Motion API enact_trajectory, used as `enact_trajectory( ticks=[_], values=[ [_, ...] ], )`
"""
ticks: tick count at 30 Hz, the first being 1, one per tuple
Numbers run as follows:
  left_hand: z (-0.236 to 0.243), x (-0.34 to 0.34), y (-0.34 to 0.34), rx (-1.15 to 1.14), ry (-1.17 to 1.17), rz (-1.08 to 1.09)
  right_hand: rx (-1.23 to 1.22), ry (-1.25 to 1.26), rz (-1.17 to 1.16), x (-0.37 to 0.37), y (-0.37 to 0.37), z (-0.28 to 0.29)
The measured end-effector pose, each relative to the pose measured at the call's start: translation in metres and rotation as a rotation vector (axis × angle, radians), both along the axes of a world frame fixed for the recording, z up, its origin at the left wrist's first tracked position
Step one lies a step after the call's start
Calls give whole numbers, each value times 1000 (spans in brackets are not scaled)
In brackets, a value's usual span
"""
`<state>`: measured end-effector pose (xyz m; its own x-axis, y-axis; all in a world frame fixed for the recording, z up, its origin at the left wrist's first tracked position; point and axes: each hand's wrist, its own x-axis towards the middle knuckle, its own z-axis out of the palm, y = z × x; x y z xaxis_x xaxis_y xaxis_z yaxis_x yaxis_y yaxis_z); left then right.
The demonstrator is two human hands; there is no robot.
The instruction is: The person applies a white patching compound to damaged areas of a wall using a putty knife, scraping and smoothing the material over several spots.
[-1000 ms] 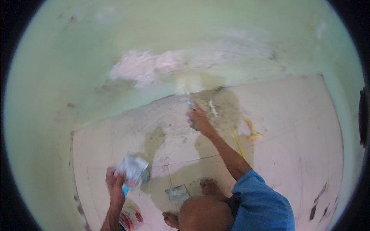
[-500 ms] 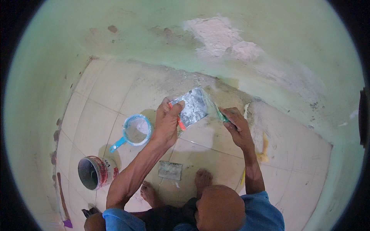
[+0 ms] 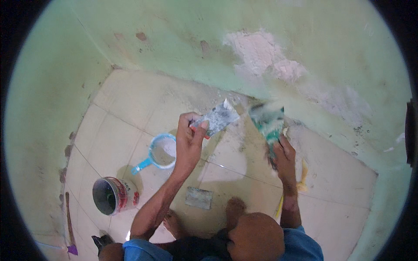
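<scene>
My left hand [image 3: 189, 141] is closed around the orange-red edge of a flat metal scraper [image 3: 220, 117], its blade smeared with whitish paste. To the right, my right hand [image 3: 284, 158] grips the green handle of a putty knife [image 3: 267, 119]. Pale paste shows on the broad blade, slightly blurred, pointing up toward the wall's base. A gap lies between the two blades. Beyond them, rough white filler patches [image 3: 257, 52] mark the green wall [image 3: 174, 26]. Left of my left forearm, a blue-handled dipper [image 3: 141, 165] on the floor contains whitish paste.
A paint bucket [image 3: 104, 195] stands at the left on the tiled floor [image 3: 113, 135]. A grey rectangular plate [image 3: 198, 198] lies before my feet. A stick with a purple end [image 3: 69, 222] is near the left wall. A yellowish piece [image 3: 303, 176] lies beyond my right forearm.
The two blades were close together and have come apart. My right hand has moved right and turned the putty knife so its broad blade shows. The view has shifted slightly.
</scene>
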<state>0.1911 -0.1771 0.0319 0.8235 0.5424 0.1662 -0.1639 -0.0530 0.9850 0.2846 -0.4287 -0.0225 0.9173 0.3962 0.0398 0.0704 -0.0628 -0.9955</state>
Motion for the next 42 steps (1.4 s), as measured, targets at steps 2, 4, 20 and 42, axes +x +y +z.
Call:
enact_trajectory(
  ticks=[2, 4, 20, 42],
  values=[
    [-8, -1, 2, 130, -63, 12, 143, 385, 112, -15, -10, 15],
    [-14, 1, 5, 290, -84, -11, 168, 535, 233, -23, -17, 15],
    [-98, -23, 45, 883, 279, -111, 566, 34, -801, 50, -222, -12],
    [-106, -8, 22, 702, 278, -292, 218, -77, -1152, 168, -366, -11]
  ],
)
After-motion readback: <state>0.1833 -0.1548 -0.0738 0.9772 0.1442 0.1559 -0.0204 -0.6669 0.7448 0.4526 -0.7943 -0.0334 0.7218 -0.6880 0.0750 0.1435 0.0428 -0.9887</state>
